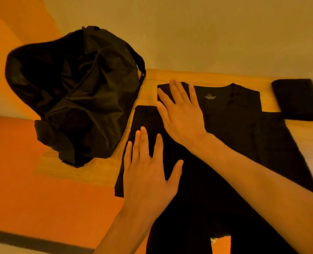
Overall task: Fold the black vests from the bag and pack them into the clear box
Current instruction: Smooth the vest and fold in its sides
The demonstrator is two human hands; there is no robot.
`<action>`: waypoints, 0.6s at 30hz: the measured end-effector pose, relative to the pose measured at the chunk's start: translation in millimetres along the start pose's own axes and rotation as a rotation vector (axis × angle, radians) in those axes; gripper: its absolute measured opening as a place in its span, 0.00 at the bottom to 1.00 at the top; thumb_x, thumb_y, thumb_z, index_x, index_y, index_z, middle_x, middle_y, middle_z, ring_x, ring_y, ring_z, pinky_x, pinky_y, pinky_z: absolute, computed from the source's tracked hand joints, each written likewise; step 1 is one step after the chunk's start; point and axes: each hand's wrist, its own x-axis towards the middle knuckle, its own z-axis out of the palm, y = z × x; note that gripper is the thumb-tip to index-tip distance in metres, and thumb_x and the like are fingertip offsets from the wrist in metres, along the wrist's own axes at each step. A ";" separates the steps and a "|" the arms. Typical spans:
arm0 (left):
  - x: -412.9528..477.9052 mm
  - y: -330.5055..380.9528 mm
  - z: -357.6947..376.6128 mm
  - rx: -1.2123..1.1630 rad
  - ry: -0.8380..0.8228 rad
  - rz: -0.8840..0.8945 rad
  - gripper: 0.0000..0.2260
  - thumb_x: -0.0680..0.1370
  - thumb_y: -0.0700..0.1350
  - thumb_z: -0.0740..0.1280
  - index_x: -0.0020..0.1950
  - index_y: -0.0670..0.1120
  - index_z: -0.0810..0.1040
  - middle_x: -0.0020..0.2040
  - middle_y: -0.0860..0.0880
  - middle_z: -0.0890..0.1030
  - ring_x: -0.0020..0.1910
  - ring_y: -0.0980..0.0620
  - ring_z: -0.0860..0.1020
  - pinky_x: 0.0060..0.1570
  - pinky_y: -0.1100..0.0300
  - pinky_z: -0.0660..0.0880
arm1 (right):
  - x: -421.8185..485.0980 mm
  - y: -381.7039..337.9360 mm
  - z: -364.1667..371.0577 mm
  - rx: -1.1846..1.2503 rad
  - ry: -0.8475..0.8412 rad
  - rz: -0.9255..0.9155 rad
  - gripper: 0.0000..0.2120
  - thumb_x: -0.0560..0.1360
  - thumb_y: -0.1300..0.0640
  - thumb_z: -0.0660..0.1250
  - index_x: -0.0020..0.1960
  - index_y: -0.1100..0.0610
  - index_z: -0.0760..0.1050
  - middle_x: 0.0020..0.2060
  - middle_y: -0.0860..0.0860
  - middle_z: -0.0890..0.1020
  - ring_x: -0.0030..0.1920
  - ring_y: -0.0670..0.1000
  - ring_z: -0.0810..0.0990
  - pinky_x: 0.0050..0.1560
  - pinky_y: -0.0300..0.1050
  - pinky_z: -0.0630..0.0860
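1. Left hand [148, 173]: lower centre of the frame, nearest the lens. Lies flat, palm down, fingers straight and spread wide. Presses on the left edge of the black vest [230, 136], gripping nothing.
2. Wooden table [100, 169]: centre of the frame, from left of centre to the right edge. Carries the vest, the bag and a folded bundle.
3. Black vest: centre and lower right. Lies spread on the table, neckline toward the top of the frame, lower part running down to the bottom edge. Shows a shoulder strap at upper centre, under the right hand's fingers.
4. Black bag [75, 92]: upper left. Sits crumpled and slack on the table's left end, just beside the vest, strap trailing along its right side.
5. Right hand [181, 116]: centre, reaching in from the lower right. Rests flat on the vest's upper left part, fingers straight and fanned wide, holding nothing.
6. Folded black bundle [298, 99]: right edge, blurred. Lies on the table at the vest's upper right corner; cannot tell whether touching.
7. Printed label [210, 97]: inside the neckline, too small to read.
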 end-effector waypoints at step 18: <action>98.2 5.9 -2.6 0.208 -0.207 0.054 0.41 0.76 0.73 0.40 0.84 0.53 0.41 0.83 0.42 0.39 0.82 0.45 0.37 0.80 0.48 0.41 | -156.2 180.3 -53.6 0.029 -0.193 0.349 0.38 0.76 0.32 0.27 0.82 0.47 0.41 0.82 0.51 0.44 0.80 0.49 0.37 0.79 0.51 0.36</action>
